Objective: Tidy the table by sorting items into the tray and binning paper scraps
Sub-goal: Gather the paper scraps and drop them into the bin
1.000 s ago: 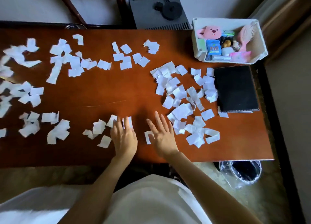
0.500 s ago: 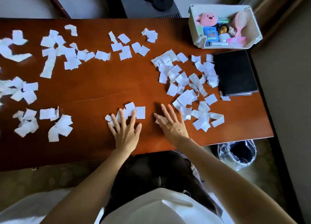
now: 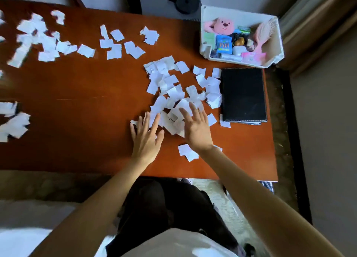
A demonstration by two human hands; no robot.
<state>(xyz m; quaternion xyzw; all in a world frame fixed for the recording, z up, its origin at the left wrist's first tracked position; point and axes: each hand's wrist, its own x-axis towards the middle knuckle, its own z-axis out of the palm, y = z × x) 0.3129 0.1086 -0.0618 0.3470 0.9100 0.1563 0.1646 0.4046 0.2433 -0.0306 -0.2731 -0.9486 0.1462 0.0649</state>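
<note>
Paper scraps (image 3: 173, 94), where do most of them lie?

In a heap on the right half of the table (image 3: 87, 102), just left of a black notebook (image 3: 243, 94). More are spread along the far left, blurred, and some at the left edge.

And the hands?

Both rest at the near side of the heap. The left hand (image 3: 145, 139) lies flat with fingers straight and spread, its tips touching the heap's near-left edge. The right hand (image 3: 197, 129) is also flat and spread, lying over the scraps themselves. Neither grips anything.

Anything near the wrists?

A pair of scraps (image 3: 188, 152) lies beside the right wrist, nearer than the heap.

The tray?

The tray (image 3: 239, 12) sits at the far right corner, just beyond the notebook, holding a pink plush (image 3: 222, 25), a pink hairbrush (image 3: 265, 30) and small items.
</note>
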